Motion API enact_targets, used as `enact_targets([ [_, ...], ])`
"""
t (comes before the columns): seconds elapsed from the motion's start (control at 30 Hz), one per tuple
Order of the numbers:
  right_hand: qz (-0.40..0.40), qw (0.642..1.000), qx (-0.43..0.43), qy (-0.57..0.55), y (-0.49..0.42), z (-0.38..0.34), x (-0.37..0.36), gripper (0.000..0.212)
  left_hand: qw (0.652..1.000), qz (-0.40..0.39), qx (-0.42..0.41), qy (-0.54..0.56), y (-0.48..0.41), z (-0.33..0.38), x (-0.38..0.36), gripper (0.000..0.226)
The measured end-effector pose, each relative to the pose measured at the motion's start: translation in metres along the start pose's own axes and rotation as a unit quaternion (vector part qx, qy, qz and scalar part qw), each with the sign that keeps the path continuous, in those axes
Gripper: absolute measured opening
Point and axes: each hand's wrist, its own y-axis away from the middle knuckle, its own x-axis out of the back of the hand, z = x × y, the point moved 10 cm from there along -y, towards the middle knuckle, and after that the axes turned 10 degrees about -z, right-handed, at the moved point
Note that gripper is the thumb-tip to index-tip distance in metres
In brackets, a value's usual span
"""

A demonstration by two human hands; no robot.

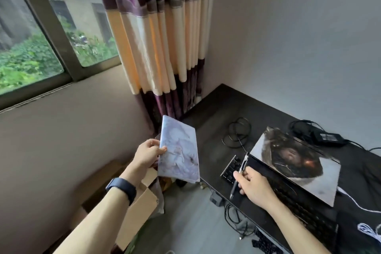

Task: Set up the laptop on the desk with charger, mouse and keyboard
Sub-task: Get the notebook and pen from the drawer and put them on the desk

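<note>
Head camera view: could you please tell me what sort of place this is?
Probably a home bedroom or study corner: a patterned curtain beside a window, and a dark desk holding a closed laptop.

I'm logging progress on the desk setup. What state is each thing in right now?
Laptop: lid shut, flat on the desk.
Keyboard: on the desk, in front of the laptop.
Charger: on the desk, behind the laptop.
Notebook: closed, held by the left hand.
Pen: gripped by the right hand.
</note>
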Motion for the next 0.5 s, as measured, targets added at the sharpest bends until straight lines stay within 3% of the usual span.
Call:
enact_targets([
  [0.2,0.004,0.997,-0.081,-0.011,-0.079,0.024,-0.017,0.04,0.995,-0.048,0.044,-0.078,-0.122,-0.008,-0.023,0.015],
  [0.5,-0.062,0.983,-0.167,-0.035,-0.197,0.061,-0.05,0.031,0.969,-0.128,0.113,-0.177,-0.244,-0.036,-0.072,0.024],
])
